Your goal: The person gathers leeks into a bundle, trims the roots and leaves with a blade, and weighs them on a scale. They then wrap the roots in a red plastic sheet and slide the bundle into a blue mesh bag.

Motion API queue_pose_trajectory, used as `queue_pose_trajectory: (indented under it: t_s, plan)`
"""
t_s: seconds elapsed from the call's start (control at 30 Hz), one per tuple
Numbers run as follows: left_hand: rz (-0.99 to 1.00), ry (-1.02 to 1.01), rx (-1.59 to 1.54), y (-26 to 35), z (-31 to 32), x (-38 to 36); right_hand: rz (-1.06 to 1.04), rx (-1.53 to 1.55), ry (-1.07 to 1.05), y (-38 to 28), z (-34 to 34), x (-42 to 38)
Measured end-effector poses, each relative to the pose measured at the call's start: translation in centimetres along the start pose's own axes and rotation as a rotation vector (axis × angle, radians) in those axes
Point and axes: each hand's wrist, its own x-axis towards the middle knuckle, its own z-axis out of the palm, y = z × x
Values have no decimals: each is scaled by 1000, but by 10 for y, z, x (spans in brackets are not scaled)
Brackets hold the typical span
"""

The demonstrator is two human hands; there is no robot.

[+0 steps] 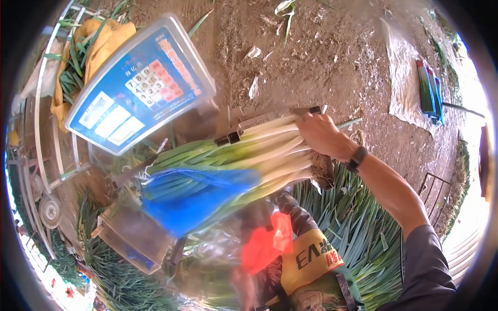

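A bundle of leeks point(282, 150) lies across a scale's tray, green leaves to the left and white ends to the right. Over the white ends at the far right corner is my right hand point(324, 136), its fingers curled down on the stalks. A blue printed plastic sheet or bag point(192, 199) covers part of the green leaves, its near side blurred. Low in the view, a skin-coloured smear beside clear plastic point(207, 264) looks like my left hand point(245, 285); motion hides its fingers.
A blue scale display with number keys point(150, 85) stands at the upper left. Beyond it is a yellow sack point(106, 39) on a metal cart. Piled leeks point(368, 223) lie at the lower right. Blue-green packs point(429, 93) rest on a white sheet on the littered dirt floor.
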Motion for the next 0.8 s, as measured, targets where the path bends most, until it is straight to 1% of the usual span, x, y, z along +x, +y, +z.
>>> queue_pose_trajectory:
  t_s: [0.1, 0.17, 0.23, 0.27, 0.33, 0.4, 0.43, 0.5, 0.57, 0.6, 0.63, 0.7, 0.77, 0.8]
  plan:
    - [-5, -49, 2, 10, -2, 5, 81, 56, -143, 15, -34, -45]
    - [13, -48, -45, 14, -1, 9, 193, 155, -202, 27, -39, -89]
    - [118, -53, 29, 23, -6, 11, 290, 218, -152, 34, -49, -145]
    - [171, -55, 65, 28, -8, 13, 369, 273, -88, 40, -39, -180]
    - [146, -77, -44, 0, -3, 25, 537, 355, 4, 45, -29, -253]
    - [121, -110, -93, -3, -4, 31, 737, 438, 41, 36, -29, -325]
    - [107, -132, -88, 3, -7, 31, 846, 493, 50, 28, -27, -362]
    - [145, -153, -12, 10, -11, 35, 988, 480, 31, 4, -21, -434]
    - [249, -160, 126, 8, -15, 42, 1123, 543, 87, -28, 7, -514]
    - [208, -184, 131, 23, -18, 40, 1195, 523, 67, -48, 22, -549]
    - [260, -168, 156, 29, -19, 37, 1273, 496, 44, -69, 35, -581]
    - [234, -222, -59, 78, -23, 20, 1380, 443, -151, -113, 50, -626]
    - [445, -241, 9, 59, -25, 42, 1453, 471, -189, -154, 55, -650]
    - [390, -283, 248, 51, -38, 35, 1563, 595, -223, -173, 53, -661]
